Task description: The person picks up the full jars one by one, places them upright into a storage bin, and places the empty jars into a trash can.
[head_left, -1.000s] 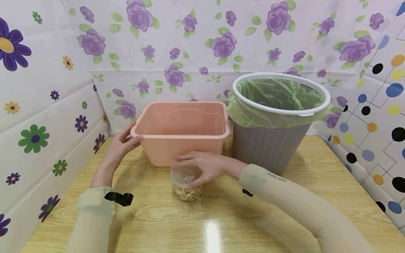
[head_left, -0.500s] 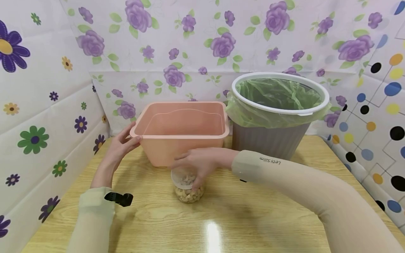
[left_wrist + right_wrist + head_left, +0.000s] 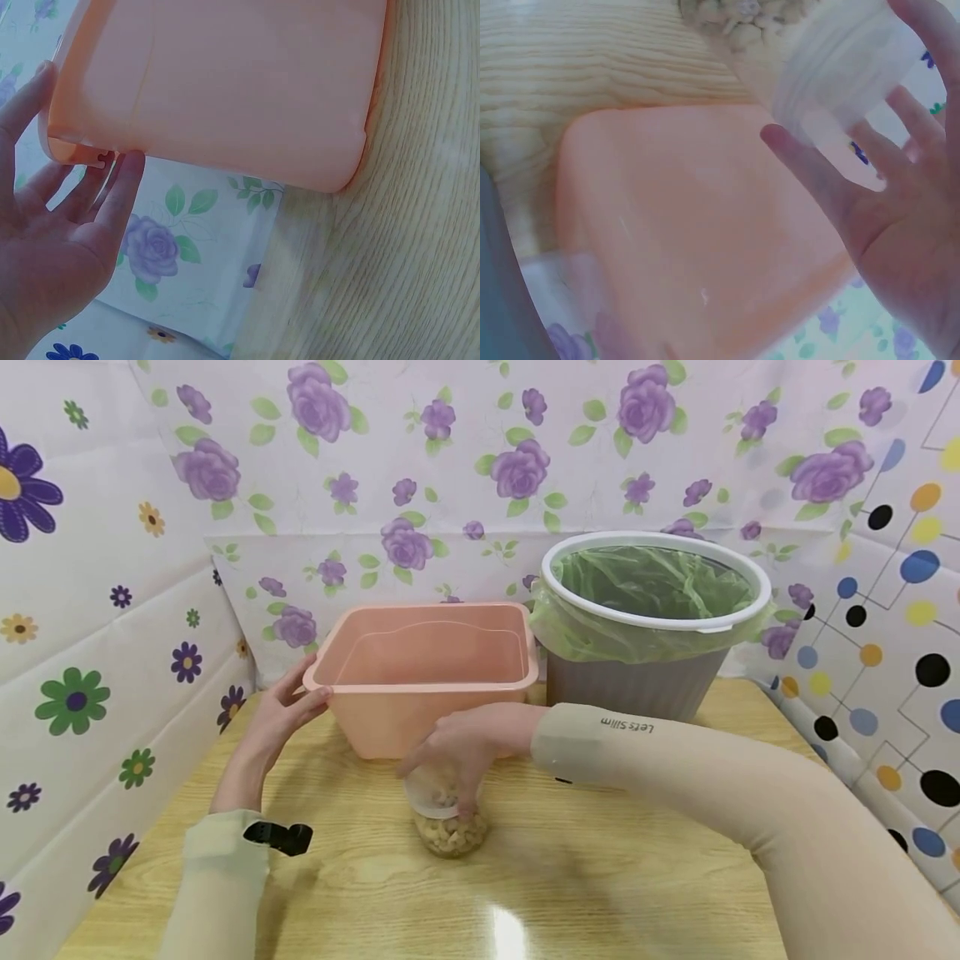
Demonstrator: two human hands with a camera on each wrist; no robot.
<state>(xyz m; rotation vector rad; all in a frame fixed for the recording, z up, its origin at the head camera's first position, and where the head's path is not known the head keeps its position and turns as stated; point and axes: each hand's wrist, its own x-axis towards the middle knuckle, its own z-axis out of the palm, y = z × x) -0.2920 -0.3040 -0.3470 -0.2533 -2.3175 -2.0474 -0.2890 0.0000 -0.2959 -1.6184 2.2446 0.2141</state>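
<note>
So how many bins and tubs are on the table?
2. The pink tub stands at the back, left hand on its corner; the grey bin stands right beside it.

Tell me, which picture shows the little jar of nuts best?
The head view: the whole jar stands on the table under the right hand. The right wrist view shows it blurred and cut off. The left wrist view misses it.
</note>
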